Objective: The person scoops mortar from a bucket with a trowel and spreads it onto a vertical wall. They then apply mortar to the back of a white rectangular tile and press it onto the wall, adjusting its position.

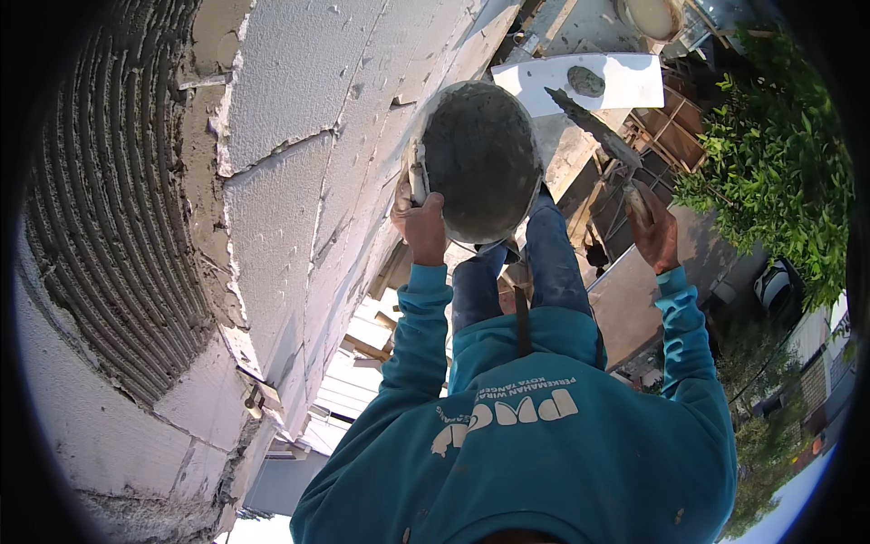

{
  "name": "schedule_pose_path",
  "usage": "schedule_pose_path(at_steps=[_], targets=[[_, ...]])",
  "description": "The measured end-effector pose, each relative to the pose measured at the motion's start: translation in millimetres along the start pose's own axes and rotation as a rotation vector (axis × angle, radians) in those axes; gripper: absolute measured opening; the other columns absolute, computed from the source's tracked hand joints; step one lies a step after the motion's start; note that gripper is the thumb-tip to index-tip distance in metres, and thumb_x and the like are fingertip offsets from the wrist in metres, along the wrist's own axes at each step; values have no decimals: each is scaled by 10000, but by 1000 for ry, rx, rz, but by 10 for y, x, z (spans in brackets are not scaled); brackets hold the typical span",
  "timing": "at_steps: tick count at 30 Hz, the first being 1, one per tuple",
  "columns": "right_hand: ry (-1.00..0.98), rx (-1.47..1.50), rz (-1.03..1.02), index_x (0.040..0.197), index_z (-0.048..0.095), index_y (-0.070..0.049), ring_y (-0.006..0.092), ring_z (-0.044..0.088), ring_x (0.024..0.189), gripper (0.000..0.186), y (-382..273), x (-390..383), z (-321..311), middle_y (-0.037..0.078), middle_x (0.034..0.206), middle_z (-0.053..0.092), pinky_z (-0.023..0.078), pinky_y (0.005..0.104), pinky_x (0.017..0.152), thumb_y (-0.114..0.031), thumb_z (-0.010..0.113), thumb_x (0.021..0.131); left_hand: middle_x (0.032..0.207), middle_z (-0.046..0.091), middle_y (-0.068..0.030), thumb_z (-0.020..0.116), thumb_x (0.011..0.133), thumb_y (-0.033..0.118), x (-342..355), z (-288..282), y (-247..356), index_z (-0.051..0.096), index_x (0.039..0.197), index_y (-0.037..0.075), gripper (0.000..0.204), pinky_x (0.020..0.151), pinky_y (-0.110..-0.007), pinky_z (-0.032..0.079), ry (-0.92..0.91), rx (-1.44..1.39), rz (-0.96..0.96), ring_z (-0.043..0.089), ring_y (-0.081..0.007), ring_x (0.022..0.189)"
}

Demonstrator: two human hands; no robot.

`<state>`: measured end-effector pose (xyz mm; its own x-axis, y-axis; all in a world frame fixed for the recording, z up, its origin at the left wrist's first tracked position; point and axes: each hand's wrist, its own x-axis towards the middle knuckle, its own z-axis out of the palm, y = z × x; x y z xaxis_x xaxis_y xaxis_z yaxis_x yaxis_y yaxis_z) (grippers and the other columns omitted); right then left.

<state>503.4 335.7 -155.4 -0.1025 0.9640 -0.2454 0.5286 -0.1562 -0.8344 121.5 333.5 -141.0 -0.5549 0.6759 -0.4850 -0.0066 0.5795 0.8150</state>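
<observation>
Long grey metal trowel (595,130) clamped in R hand (656,239), L hand (422,228) gripping round grey bucket (532,163) edge; I'd keep bucket lvl.

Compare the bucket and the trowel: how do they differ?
Shape: the bucket has a broad round mouth; the trowel has a long, narrow blade.
Hold: the left hand is at the bucket's rim; the right hand grips the trowel's handle.
Place: the bucket is beside the wall; the trowel is farther from it.
Shared: both look grey and smeared.
</observation>
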Motion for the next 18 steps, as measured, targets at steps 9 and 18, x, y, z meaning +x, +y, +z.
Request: schedule_pose_path(at_steps=[9,18], targets=[[-325,-581,-188,1371,435,-166,317,614,659,501,-1144,496,488,154,847,570,506,434,588,-245,569,895,1038,657,-147,573,592,13,-107,17,827,650,967,-62,390,744,-283,474,-156,171,315,601,-169,829],[-496,-721,-346,1378,418,-115,304,608,599,510,-1371,363,26,182,825,589,476,426,529,-239,557,903,1111,650,-146,550,579,6,-91,175,1113,648,889,-81,337,783,-301,476,-127,143,437,605,-190,884]])
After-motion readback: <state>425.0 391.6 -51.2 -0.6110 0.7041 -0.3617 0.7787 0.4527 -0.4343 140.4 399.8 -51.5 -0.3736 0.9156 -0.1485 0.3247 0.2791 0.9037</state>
